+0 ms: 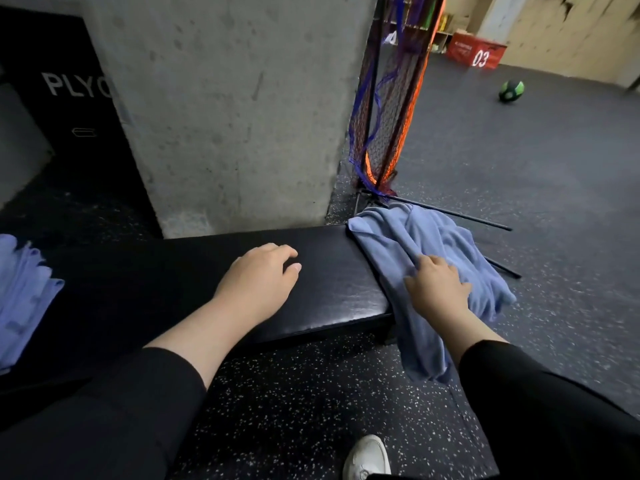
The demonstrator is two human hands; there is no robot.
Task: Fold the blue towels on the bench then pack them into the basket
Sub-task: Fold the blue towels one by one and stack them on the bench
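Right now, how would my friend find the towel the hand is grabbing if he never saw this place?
Find the long black bench in front of the grey concrete pillar. Go to its right end, where an unfolded blue towel hangs over the edge with the right hand on it. The other blue towels sit stacked at the far left.

1. White capital letters "PLYO" stand on the side of the black box (65,109) at the upper left; the word runs behind the concrete pillar (235,109), so anything after the "O" is hidden.
2. White digits "03" stand on the near face of the red box (476,50) far back on the floor.
3. Small print on that red box's left face is too blurred to read.
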